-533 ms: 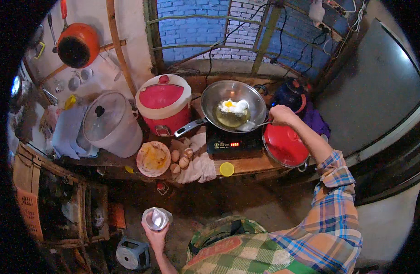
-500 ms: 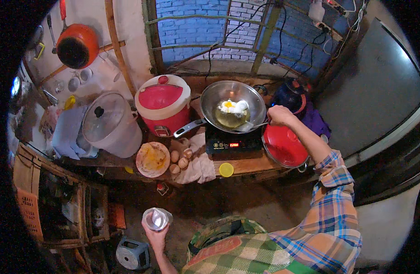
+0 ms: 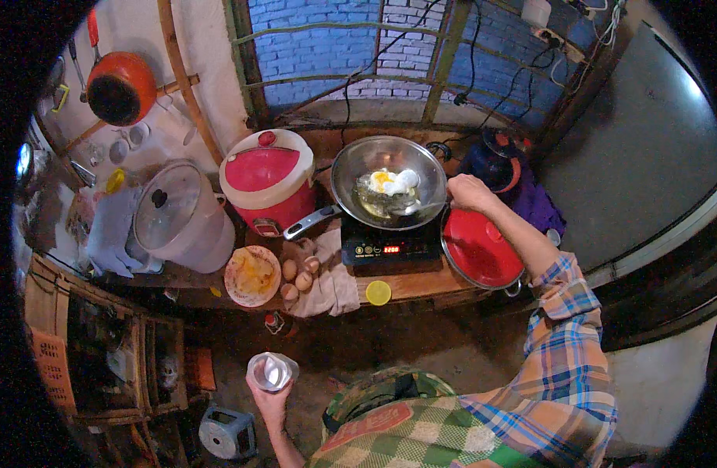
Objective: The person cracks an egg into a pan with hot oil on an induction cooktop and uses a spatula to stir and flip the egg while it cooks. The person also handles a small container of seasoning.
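Observation:
A frying egg (image 3: 396,182) lies in oil inside a steel wok (image 3: 350,160) on a black induction cooker (image 3: 374,253). At the wok's right rim my right hand (image 3: 470,192) is closed round the handle of a spatula, whose metal blade (image 3: 407,209) dips into the oil just below the egg. Low in front of the counter, my left hand (image 3: 271,400) grips a clear container (image 3: 273,372) with a pale, shiny inside; its contents I cannot make out.
Several eggs (image 3: 304,281) and a cloth (image 3: 336,285) lie left of the cooker, beside a plate with orange smears (image 3: 253,292). A yellow lid (image 3: 378,293) sits at the counter's front edge. Red rice cooker (image 3: 266,203) stands left, red-lidded pot (image 3: 483,248) right.
The spatula blade has shifted a little up and left, closer to the egg, with my right hand following. The whole view has turned slightly; my left hand still holds the container.

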`<state>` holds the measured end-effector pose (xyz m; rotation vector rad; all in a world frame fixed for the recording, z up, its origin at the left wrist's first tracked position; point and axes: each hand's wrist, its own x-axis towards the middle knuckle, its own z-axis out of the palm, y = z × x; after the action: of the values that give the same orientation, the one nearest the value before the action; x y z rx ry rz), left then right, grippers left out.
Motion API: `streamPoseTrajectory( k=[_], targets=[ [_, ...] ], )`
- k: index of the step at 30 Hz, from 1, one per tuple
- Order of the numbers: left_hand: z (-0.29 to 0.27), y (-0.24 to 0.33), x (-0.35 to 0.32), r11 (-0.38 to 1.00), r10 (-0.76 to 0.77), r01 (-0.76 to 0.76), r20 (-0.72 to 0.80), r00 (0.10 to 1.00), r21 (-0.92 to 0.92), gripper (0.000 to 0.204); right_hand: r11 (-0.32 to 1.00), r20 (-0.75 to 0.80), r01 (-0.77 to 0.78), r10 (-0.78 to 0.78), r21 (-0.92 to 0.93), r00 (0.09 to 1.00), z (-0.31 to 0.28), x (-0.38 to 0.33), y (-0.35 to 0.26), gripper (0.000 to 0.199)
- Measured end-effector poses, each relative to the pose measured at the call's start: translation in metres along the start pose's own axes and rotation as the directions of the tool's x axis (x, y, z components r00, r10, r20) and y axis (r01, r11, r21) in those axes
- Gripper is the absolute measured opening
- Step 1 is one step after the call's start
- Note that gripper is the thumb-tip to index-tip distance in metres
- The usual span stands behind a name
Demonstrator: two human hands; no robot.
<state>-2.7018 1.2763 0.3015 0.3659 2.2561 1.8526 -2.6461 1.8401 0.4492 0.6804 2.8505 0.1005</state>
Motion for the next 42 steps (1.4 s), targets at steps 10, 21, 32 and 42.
streamPoseTrajectory(
  k=[10, 21, 32, 42],
  targets=[
    [-0.009, -0.014, 0.003, 0.999, 0.035, -0.034, -0.007, 0.999, 0.02, 0.077, 0.999, 0.097, -0.028, 0.024, 0.039, 0.995, -0.013, -0.012, -0.009, 0.024],
    [-0.013, 0.004, 0.01, 0.998, 0.052, -0.054, 0.042, 0.998, 0.04, 0.079, 0.997, 0.068, -0.04, 0.036, 0.066, 0.997, -0.033, -0.024, -0.015, 0.025],
    [-0.017, -0.002, -0.003, 0.999, 0.025, -0.024, 0.02, 0.999, -0.049, 0.078, 0.992, -0.039, -0.081, 0.085, 0.101, 0.996, -0.022, 0.002, 0.006, 0.025],
    [-0.02, -0.005, -0.006, 0.998, 0.07, -0.07, 0.012, 0.997, 0.007, 0.077, 0.996, 0.197, -0.08, 0.069, 0.046, 0.978, -0.036, 0.005, 0.002, 0.03]
  ],
)
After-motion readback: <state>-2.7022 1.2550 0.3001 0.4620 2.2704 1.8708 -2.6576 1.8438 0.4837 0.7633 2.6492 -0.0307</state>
